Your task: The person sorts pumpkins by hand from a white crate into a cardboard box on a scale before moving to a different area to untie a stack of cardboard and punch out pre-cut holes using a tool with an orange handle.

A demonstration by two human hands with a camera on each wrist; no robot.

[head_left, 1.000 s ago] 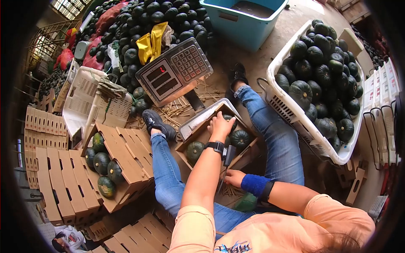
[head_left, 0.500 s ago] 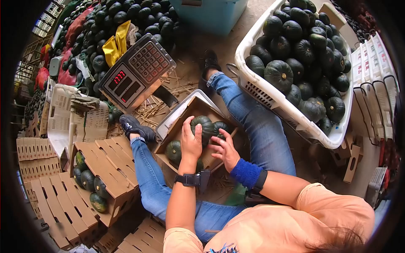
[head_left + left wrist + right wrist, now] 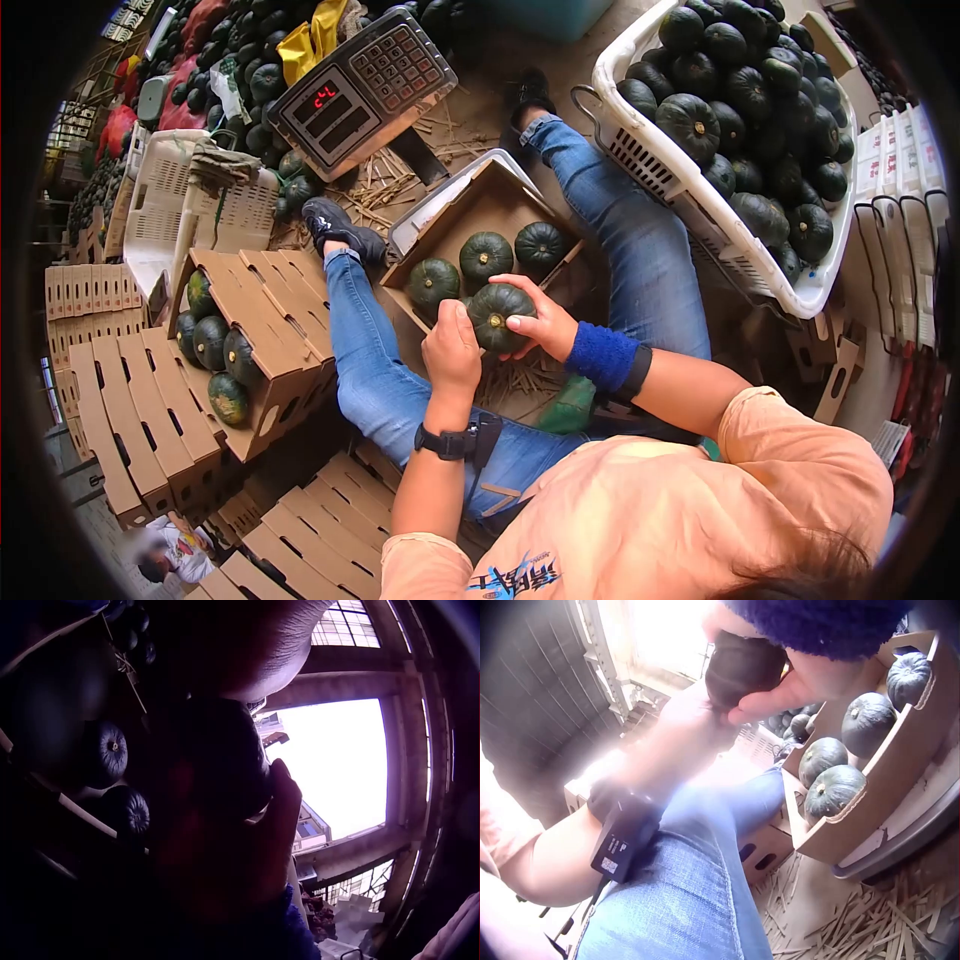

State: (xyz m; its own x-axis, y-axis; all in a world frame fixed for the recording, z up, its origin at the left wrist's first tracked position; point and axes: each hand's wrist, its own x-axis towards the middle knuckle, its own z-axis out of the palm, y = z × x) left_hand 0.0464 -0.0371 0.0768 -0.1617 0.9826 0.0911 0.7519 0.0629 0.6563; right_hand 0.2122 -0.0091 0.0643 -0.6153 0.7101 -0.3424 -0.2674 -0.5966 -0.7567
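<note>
A round dark green pumpkin [image 3: 497, 316] is in the right hand [image 3: 540, 325], its thumb on top and fingers around the far side and below. Against the pumpkin's left side rests the left hand [image 3: 452, 350], fingers curled and their tips hidden. The right wrist view shows the left hand [image 3: 682, 731] touching the raised pumpkin [image 3: 742, 669]. Below the hands in that view, an open cardboard box [image 3: 810, 841] holds several pumpkins [image 3: 836, 791]. Dark in the left wrist view, the held pumpkin [image 3: 225, 757] lies beside the right hand's thumb [image 3: 281, 799].
A scale display [image 3: 330, 115] with red digits stands beyond the box. White crate [image 3: 690, 215] heaped with pumpkins is at the right. Cardboard boxes [image 3: 280, 300] stand at the left, some pumpkins in one. Another person [image 3: 180, 550] shows at the lower left.
Both hands have come back toward the body from the box, and a pumpkin is now lifted in the right hand. The left hand's fingers have curled. The scale's red digits differ.
</note>
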